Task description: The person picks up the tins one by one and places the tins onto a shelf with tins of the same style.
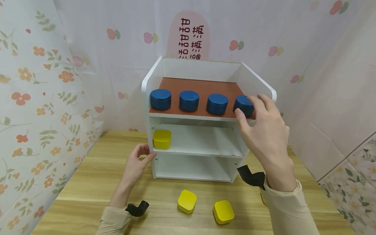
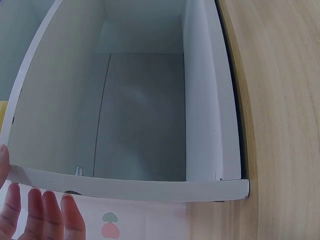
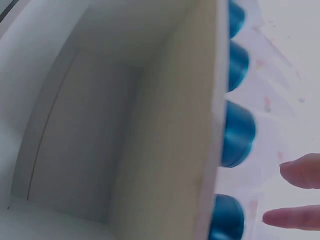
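Right hand (image 1: 265, 130): thumb and fingers parted astride the rightmost blue tin (image 1: 243, 102), no closed grip seen; tin sits by the front right corner of the brown top board (image 1: 202, 86). Left hand (image 1: 135, 164): lightly pinches the left side panel (image 1: 148, 129) at its front edge. Risk: a fingertip nudge could tip the tin over the unlipped front edge; a shove on the panel might jar the other blue tins (image 1: 217, 105). Tins round, satin, metallic-looking; yellow box (image 1: 162, 140) on middle shelf (image 1: 202, 138), left end, smooth, rounded-square

Your wood-grain surface (image 1: 82, 195) carries a white shelf (image 1: 199, 137) and yellow boxes (image 1: 187, 201); atop the shelf, four blue tins (image 1: 189, 101); middle tier, one yellow box (image 1: 162, 139).
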A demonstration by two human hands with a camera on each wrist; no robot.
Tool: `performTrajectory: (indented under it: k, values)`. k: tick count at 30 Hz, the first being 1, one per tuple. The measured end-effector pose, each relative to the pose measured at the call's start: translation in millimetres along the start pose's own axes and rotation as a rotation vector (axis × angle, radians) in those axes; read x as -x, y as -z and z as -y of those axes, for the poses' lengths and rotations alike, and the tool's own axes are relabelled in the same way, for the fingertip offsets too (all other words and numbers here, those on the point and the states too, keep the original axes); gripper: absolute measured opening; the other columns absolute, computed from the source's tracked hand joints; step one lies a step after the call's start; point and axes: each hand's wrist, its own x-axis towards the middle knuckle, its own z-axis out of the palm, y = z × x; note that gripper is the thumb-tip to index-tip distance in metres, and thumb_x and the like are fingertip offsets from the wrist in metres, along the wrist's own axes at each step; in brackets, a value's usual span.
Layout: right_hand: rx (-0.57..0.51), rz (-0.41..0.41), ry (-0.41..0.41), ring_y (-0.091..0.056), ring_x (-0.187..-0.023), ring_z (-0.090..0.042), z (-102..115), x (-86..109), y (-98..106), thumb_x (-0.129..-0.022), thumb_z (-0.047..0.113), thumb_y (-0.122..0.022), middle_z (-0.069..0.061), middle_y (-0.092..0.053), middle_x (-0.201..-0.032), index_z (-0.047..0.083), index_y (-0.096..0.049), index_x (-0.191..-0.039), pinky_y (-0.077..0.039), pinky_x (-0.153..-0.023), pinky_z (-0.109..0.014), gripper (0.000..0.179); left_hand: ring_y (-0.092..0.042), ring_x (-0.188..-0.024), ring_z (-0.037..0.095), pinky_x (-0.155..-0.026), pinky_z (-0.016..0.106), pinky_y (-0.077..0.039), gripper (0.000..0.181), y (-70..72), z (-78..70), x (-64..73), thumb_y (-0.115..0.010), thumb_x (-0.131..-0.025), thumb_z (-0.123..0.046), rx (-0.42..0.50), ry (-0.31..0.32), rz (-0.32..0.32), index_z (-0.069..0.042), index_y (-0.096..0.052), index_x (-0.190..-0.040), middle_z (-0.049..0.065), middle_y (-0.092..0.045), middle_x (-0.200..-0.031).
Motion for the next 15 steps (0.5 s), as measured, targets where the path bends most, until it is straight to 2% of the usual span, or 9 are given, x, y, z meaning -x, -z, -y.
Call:
performTrajectory:
  k: [2,5,8,9,15]
  values:
    - [-0.036,-0.031,-0.001,-0.057,-0.109,-0.04,1.1,3.8,3.6,-0.095,0.038,-0.061,-0.011,-0.05,-0.14,0.01,-0.06,-0.132,-0.041,-0.071,-0.068,0.046,-0.049,-0.106,0.022,-0.085,0.024,-0.046,0.041,-0.1,-0.2,0.0,-0.072,-0.091,-0.027,0.001,0.004,0.002,-0.002,-0.051,-0.117,0.013,-0.053,-0.113]
    - [-0.086,-0.058,0.008,-0.061,-0.091,-0.033,1.8,8.9,8.0,-0.095,0.035,-0.062,-0.009,-0.054,-0.135,0.009,-0.064,-0.126,-0.043,-0.07,-0.059,0.041,-0.049,-0.107,0.021,-0.085,0.024,-0.045,0.042,0.1,-0.8,0.0,-0.072,-0.091,-0.027,0.002,0.013,0.0,-0.002,-0.051,-0.117,0.013,-0.053,-0.114]
    - [-0.145,-0.068,0.016,-0.059,-0.078,-0.028,1.4,13.7,11.5,-0.095,0.032,-0.062,-0.008,-0.057,-0.13,0.008,-0.066,-0.121,-0.043,-0.068,-0.046,0.036,-0.049,-0.107,0.021,-0.086,0.024,-0.044,0.042,0.2,-1.3,0.2,-0.072,-0.091,-0.028,0.0,0.021,-0.002,-0.003,-0.051,-0.117,0.012,-0.053,-0.114]
    - [-0.166,-0.069,0.019,-0.058,-0.078,-0.026,0.8,15.3,12.4,-0.095,0.031,-0.062,-0.008,-0.057,-0.129,0.008,-0.067,-0.12,-0.042,-0.068,-0.042,0.035,-0.049,-0.107,0.021,-0.086,0.024,-0.044,0.042,0.1,-1.5,0.3,-0.072,-0.091,-0.028,-0.002,0.022,-0.002,-0.003,-0.051,-0.118,0.012,-0.053,-0.114]
    - [-0.281,-0.06,0.065,-0.058,-0.102,-0.023,-5.3,23.8,14.1,-0.094,0.023,-0.065,-0.005,-0.062,-0.116,0.005,-0.069,-0.113,-0.043,-0.071,-0.022,0.027,-0.049,-0.107,0.021,-0.087,0.025,-0.044,0.042,-0.3,-1.2,0.1,-0.072,-0.091,-0.028,-0.004,0.021,0.003,-0.003,-0.052,-0.118,0.012,-0.053,-0.114]
